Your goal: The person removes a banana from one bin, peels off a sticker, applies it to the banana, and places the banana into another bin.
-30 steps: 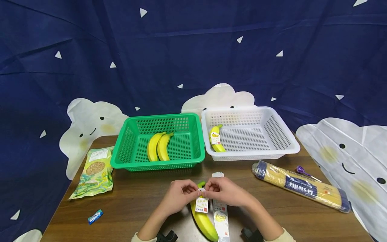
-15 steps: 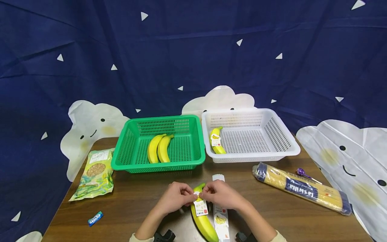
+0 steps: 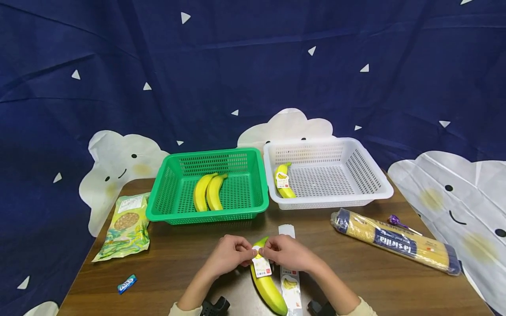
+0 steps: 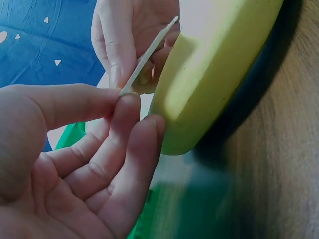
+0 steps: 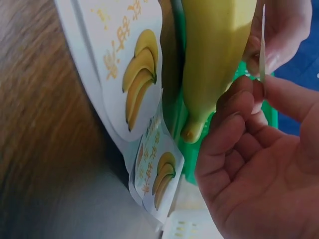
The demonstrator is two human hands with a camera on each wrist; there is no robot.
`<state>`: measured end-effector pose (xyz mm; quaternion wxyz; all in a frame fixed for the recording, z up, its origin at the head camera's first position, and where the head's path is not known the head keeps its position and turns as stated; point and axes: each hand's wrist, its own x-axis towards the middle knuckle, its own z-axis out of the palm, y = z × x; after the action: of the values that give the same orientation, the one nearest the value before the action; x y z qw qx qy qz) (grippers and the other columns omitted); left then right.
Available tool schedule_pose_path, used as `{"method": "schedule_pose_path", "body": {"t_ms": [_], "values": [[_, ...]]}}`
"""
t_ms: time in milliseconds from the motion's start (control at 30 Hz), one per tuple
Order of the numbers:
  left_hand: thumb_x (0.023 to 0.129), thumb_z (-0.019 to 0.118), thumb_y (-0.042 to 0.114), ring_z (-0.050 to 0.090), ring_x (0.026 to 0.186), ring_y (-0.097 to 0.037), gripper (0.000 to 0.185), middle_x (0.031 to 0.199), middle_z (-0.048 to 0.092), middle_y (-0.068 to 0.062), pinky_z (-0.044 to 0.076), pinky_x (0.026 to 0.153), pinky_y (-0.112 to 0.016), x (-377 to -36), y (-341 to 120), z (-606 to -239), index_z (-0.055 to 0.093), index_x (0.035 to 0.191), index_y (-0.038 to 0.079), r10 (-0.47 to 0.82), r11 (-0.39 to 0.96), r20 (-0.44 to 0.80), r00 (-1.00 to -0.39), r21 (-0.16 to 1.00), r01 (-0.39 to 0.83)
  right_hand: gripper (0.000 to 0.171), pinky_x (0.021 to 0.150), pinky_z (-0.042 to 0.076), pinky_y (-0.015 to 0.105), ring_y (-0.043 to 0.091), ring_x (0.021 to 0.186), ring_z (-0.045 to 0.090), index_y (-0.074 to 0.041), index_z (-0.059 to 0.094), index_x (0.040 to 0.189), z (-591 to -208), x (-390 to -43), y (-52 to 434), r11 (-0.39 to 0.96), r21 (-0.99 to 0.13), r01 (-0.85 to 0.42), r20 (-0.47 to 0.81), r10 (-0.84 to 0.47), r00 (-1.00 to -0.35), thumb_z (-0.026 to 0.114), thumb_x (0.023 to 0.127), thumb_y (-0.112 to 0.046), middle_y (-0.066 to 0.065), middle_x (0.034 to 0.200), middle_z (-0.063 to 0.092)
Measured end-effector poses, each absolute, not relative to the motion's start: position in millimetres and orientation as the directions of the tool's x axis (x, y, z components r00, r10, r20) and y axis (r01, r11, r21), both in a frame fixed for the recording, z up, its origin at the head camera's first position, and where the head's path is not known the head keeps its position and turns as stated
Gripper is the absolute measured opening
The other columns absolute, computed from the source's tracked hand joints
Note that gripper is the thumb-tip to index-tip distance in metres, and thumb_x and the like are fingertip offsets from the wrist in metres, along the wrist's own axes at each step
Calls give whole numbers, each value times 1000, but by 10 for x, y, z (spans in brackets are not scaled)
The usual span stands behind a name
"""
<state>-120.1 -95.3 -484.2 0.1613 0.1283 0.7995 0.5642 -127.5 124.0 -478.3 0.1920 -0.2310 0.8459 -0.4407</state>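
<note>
A yellow banana (image 3: pixel 270 293) lies at the table's near side, its green stem pointing away. Over its upper part, both hands hold a white banana sticker (image 3: pixel 262 267). My left hand (image 3: pixel 232 255) pinches the sticker's left edge between thumb and forefinger, and my right hand (image 3: pixel 291 253) pinches the right edge. From the left wrist, the sticker (image 4: pixel 149 52) appears edge-on, standing off the peel beside the banana (image 4: pixel 214 74). A strip of banana stickers (image 3: pixel 291 289) lies right of the banana, partly behind my right wrist; its printed stickers (image 5: pixel 127 74) show closely in the right wrist view.
Two bananas (image 3: pixel 207 193) lie in a green basket (image 3: pixel 205 217). The white basket (image 3: pixel 332 202) beside it holds a stickered banana (image 3: pixel 283 181). A yellow-green food bag (image 3: pixel 124 228) and small blue packet (image 3: pixel 127 284) are left; spaghetti (image 3: pixel 395 241) and a purple lollipop (image 3: pixel 395 220) lie right.
Both hands have shifted slightly left with the sticker, bringing it over the banana's upper part. The sticker tilted as it moved. The banana and the baskets stay where they were.
</note>
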Motion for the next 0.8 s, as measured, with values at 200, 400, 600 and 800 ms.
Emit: {"method": "schedule_pose_path", "body": {"t_ms": [200, 400, 600, 800], "values": [[84, 73, 24, 59, 56, -12, 16, 62, 64, 2, 50, 52, -31, -1208, -975, -4844, 70, 77, 10, 377, 364, -109, -920, 930, 39, 32, 39, 33, 25, 6, 44, 40, -15, 60, 76, -4775, -1281, 1209, 521, -826, -218, -136, -558, -819, 57, 96, -40, -6, 60, 53], [83, 74, 25, 52, 52, -8, 19, 57, 59, 3, 42, 45, -26, -1205, -977, -4845, 67, 74, 9, 380, 394, -120, -917, 918, 43, 29, 41, 35, 26, 7, 47, 42, -15, 61, 76, -4782, -1286, 1190, 546, -807, -225, -148, -556, -818, 57, 96, -37, -7, 61, 53], [83, 73, 23, 51, 51, -9, 21, 56, 58, 2, 40, 47, -25, -1196, -975, -4847, 65, 72, 7, 383, 416, -141, -913, 909, 34, 32, 43, 34, 25, 6, 47, 43, -14, 63, 70, -4809, -1275, 1165, 590, -763, -262, -157, -563, -811, 59, 95, -34, -10, 56, 50], [82, 73, 22, 55, 52, -11, 20, 58, 60, 0, 43, 47, -26, -1192, -982, -4847, 64, 72, 7, 379, 453, -171, -909, 891, 22, 34, 45, 35, 24, 5, 48, 43, -13, 63, 69, -4792, -1264, 1140, 603, -747, -281, -149, -563, -813, 60, 94, -36, -11, 55, 49]]}}
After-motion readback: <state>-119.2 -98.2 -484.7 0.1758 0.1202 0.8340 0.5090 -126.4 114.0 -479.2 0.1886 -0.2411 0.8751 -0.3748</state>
